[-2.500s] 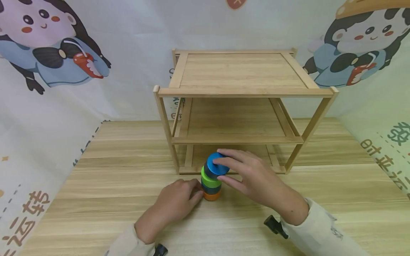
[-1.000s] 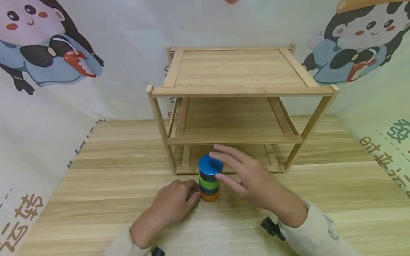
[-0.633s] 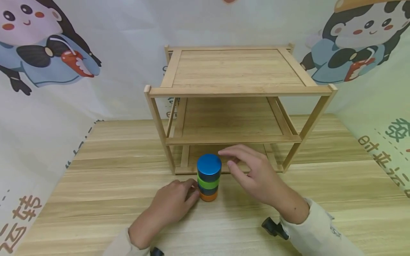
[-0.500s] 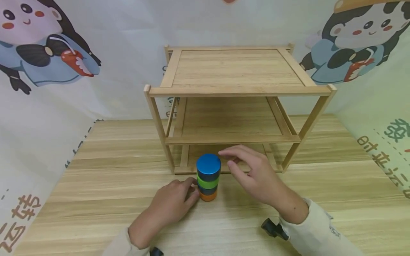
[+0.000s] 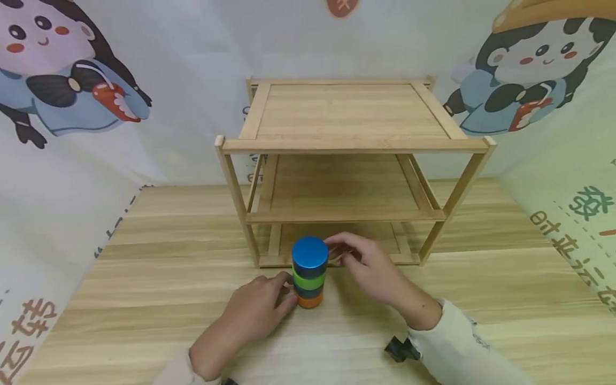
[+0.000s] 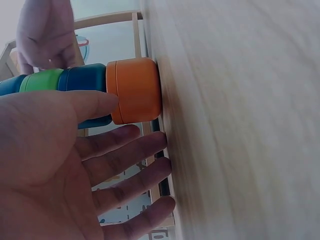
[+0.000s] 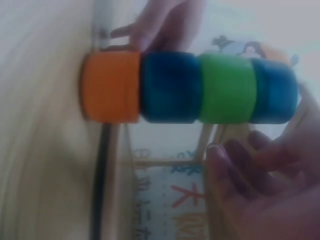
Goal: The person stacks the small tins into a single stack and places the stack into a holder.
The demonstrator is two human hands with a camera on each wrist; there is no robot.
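And here it stands, the stack (image 5: pixel 309 278), four round pieces high, upright on the bench (image 5: pixel 173 246) just short of the near edge of the wooden shelf (image 5: pixel 356 145). Count them up: the orange piece (image 5: pixel 309 302) at the foot, the dark blue piece (image 7: pixel 172 87) on that, the green piece (image 5: pixel 309 282) next, and the bright blue piece (image 5: pixel 310 252) capping the lot!

Over on the left, the left hand (image 5: pixel 257 307) sits low by the base, fingers spread apart and nearly straight, the thumb (image 6: pixel 97 104) lying across the join of orange and dark blue. Touching? Too close to call, but nothing is being gripped. On the right, up by the top, the right hand (image 5: pixel 370 267) has its fingers loosely bent, thumb and fingers apart with nothing between them; one fingertip is right beside the bright blue piece, and I cannot tell whether it makes contact.

So which step is this? It reads to me as the steadying and squaring-up of a built column: left guarding the foot, right tending the crown. The next move, I'd judge, calls for the lightest touch: level nudges from the right, the left staying ready below, because one hard sideways push could send the upper pieces sliding.
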